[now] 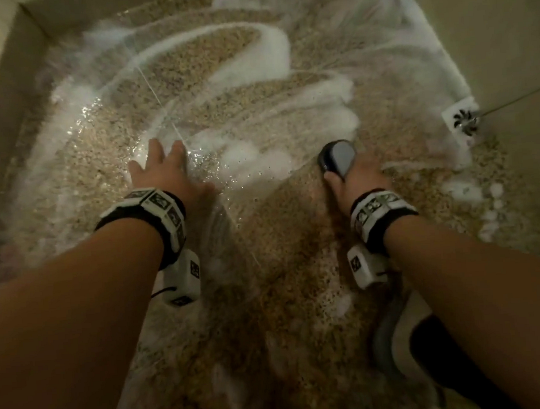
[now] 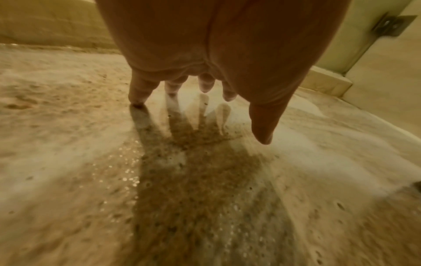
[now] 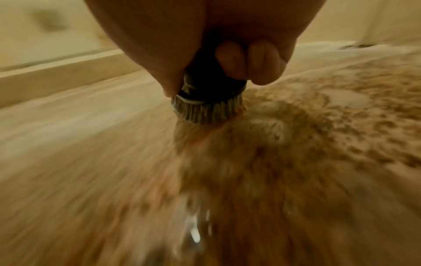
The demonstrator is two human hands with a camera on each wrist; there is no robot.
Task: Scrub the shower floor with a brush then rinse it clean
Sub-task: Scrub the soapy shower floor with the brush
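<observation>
Left hand spread wide over wet, soapy floor. Little finger touching the floor, other fingertips just above it. Dark hand shadow below. Pale wall off to the right.

Shower floor: speckled tan pebble-look stone, wet and glossy, white foam smeared from 10 to 2 o'clock. Brush: smooth matt grey-black plastic, stiff pale bristles. Drain at 3 o'clock: shiny metal. Walls: smooth matt beige.
</observation>
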